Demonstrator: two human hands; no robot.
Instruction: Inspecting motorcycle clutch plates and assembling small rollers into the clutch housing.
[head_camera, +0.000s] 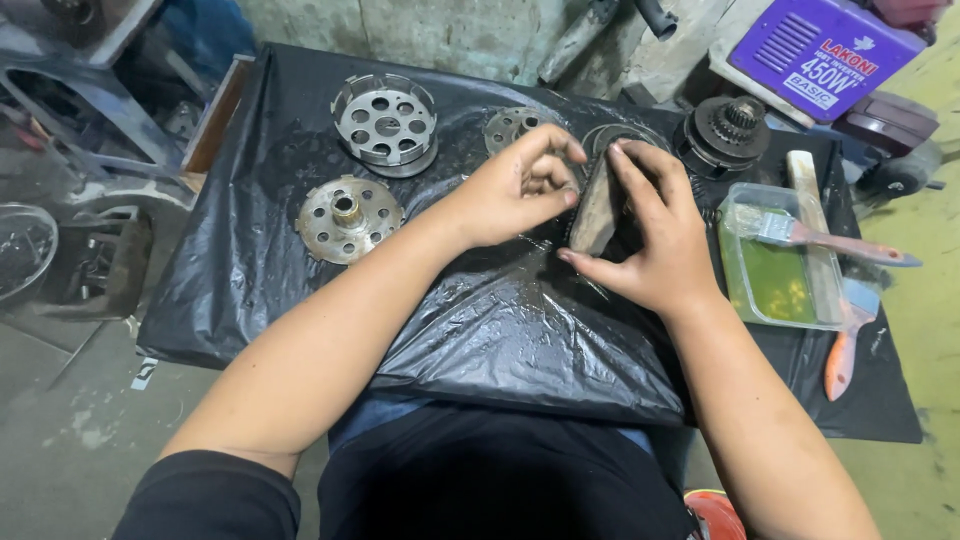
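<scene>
While both your hands close round the stack of worn clutch plates held on edge at the middle of the black-sheeted tabletop, your left hand pinches its top edge and your right hand wraps its side, nothing set down yet. Judging by the layout, the strip-down looks well along: perforated drum, hub disc, small disc, geared hub lie apart. Tray of green fluid with brush crowds your right wrist.
</scene>
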